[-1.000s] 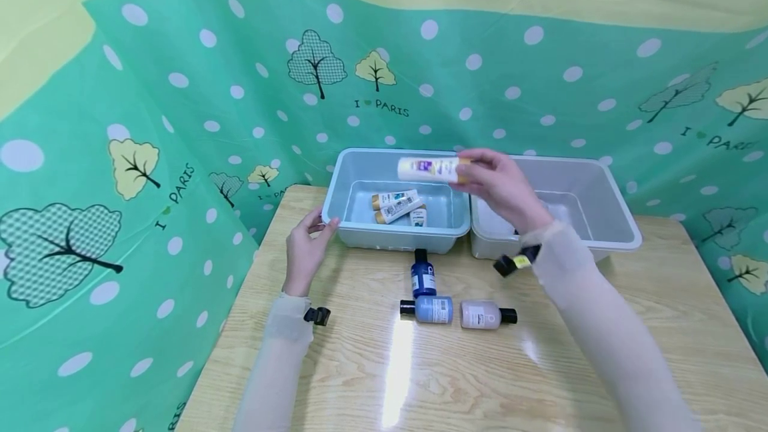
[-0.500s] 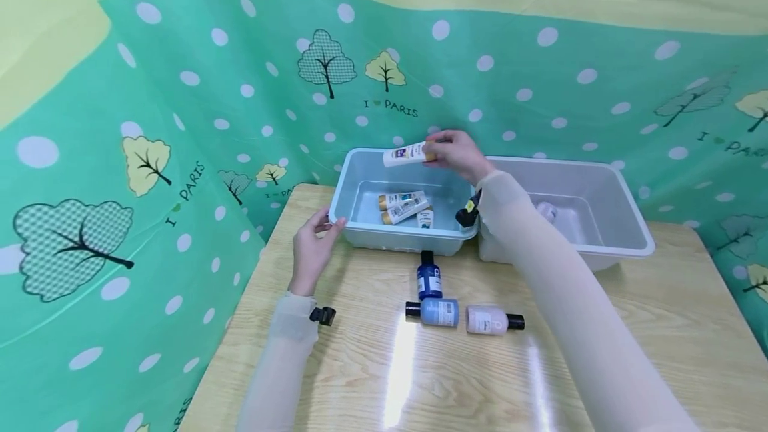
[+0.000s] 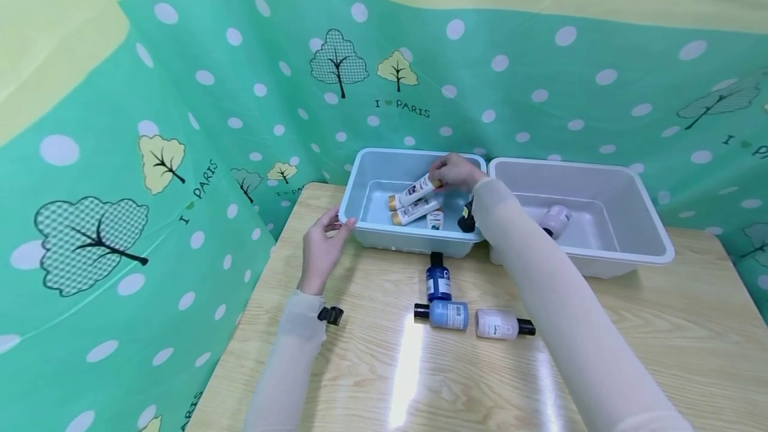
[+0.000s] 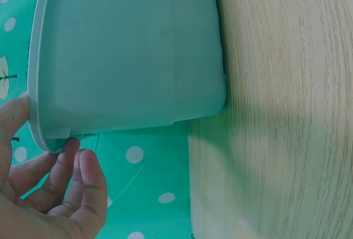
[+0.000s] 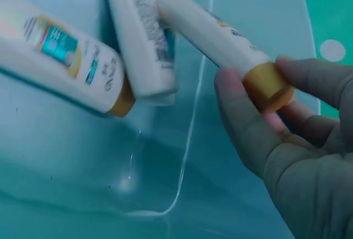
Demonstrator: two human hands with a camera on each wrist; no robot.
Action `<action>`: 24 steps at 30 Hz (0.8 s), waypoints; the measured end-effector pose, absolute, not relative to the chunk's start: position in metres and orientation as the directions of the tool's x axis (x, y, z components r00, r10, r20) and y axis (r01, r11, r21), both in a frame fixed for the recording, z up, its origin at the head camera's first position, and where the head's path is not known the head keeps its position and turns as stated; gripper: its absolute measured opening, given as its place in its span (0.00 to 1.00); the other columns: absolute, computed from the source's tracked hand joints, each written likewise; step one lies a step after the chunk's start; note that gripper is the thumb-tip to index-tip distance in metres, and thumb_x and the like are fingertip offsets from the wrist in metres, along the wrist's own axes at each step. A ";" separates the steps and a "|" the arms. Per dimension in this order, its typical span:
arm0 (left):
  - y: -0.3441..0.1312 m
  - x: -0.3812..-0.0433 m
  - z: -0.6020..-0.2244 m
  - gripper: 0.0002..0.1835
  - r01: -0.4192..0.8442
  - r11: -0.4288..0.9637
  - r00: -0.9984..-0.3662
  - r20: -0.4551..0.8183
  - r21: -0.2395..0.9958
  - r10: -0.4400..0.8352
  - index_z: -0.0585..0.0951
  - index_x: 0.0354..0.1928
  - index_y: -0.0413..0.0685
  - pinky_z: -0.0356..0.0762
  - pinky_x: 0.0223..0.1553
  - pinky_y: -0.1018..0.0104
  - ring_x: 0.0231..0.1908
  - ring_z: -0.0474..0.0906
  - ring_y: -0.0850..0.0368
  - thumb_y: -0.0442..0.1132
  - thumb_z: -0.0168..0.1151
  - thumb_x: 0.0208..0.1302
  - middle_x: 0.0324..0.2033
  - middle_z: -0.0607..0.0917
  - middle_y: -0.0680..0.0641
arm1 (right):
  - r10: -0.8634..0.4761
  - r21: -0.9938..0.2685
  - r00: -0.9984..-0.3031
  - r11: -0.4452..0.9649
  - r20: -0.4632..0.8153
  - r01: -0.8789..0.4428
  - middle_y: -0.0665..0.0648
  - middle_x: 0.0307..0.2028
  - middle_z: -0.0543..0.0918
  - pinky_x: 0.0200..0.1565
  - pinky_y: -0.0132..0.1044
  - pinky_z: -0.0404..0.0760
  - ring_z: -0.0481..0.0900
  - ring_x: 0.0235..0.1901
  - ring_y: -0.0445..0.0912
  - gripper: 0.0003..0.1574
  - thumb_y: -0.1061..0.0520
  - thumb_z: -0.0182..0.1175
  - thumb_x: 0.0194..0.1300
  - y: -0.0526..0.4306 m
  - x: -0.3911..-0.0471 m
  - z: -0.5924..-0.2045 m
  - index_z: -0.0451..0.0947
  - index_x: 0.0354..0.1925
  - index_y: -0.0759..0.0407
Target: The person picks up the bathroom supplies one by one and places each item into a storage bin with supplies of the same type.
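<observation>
My right hand point(image 3: 454, 171) reaches into the pale blue bin point(image 3: 414, 231) and pinches the gold cap point(image 5: 266, 87) of a white bottle point(image 5: 212, 32) between thumb and fingertips. That bottle slants low in the bin, its far end over other white bottles. One lying bottle point(image 3: 417, 211) and another bottle point(image 3: 435, 221) nearer the front wall show from above. In the right wrist view, a bottle with a teal label point(image 5: 66, 51) lies nearest the camera. My left hand point(image 3: 324, 245) holds the bin's front left corner, thumb on the rim and fingers curled beneath it.
A grey bin point(image 3: 624, 257) stands right beside the blue one, with a lilac bottle point(image 3: 557, 220) in it. On the wooden table in front lie a dark blue bottle point(image 3: 439, 282), a light blue bottle point(image 3: 451, 315) and a pink bottle point(image 3: 497, 324). A green curtain point(image 3: 258, 132) hangs behind.
My right hand has carried the white bottle left, then lowered it into the blue bin onto the other bottles. The left hand stays at the bin's corner. The whole view has shifted slightly.
</observation>
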State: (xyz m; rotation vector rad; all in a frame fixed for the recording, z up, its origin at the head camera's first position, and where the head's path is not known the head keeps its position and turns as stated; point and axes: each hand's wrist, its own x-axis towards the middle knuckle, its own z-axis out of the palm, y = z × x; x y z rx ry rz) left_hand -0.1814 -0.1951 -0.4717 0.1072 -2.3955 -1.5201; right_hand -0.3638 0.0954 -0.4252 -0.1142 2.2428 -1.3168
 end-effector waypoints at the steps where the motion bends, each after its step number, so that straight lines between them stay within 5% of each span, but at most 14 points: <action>1: -0.195 -0.181 -0.472 0.26 0.099 0.439 -0.951 0.215 0.893 -0.222 0.79 0.62 0.44 0.85 0.42 0.57 0.46 0.80 0.50 0.49 0.68 0.67 0.48 0.85 0.42 | -0.324 -0.819 -0.856 0.546 -0.403 0.179 0.66 0.57 0.74 0.58 0.52 0.78 0.75 0.55 0.58 0.20 0.61 0.58 0.72 0.096 -0.363 -0.425 0.73 0.60 0.66; 9: -0.196 -0.181 -0.475 0.27 0.118 0.449 -0.946 0.238 0.885 -0.219 0.80 0.62 0.44 0.85 0.41 0.56 0.46 0.80 0.50 0.52 0.68 0.67 0.48 0.86 0.41 | -0.329 -0.718 -0.889 0.696 -0.319 0.000 0.66 0.52 0.76 0.48 0.48 0.84 0.79 0.47 0.58 0.24 0.61 0.56 0.73 0.095 -0.351 -0.401 0.70 0.63 0.69; 24: -0.196 -0.181 -0.478 0.32 0.121 0.474 -0.945 0.247 0.872 -0.214 0.79 0.62 0.45 0.85 0.40 0.56 0.45 0.80 0.51 0.58 0.66 0.65 0.46 0.86 0.44 | -0.400 -0.798 -0.910 0.582 -0.112 -0.158 0.65 0.48 0.81 0.44 0.45 0.86 0.84 0.42 0.55 0.20 0.58 0.58 0.73 0.123 -0.289 -0.342 0.74 0.59 0.65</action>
